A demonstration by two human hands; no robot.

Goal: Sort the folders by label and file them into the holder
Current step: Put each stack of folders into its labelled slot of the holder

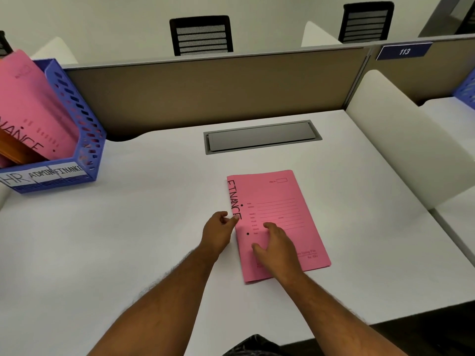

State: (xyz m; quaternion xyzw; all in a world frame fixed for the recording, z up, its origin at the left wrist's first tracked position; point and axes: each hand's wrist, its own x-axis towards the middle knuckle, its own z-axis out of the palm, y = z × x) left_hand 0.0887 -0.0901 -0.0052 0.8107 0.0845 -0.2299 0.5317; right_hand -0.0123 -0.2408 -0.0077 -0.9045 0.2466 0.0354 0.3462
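Note:
A pink folder (282,201) marked FINANCE lies flat on the white desk (128,240), right of centre. My left hand (218,231) pinches the folder's left spine edge with thumb and fingertips. My right hand (277,249) rests flat on the folder's lower half, fingers spread. At the far left stands a blue holder (84,129) with front labels HR, ADMIN and FINANCE. Another pink FINANCE folder (30,109) leans in it, and an orange folder (15,150) shows beside that.
A grey cable hatch (262,136) is set into the desk behind the folder. A tan partition (205,86) runs along the back, a white divider (401,134) on the right. Two black chairs stand beyond the partition. A second blue holder (466,91) peeks in at the right edge.

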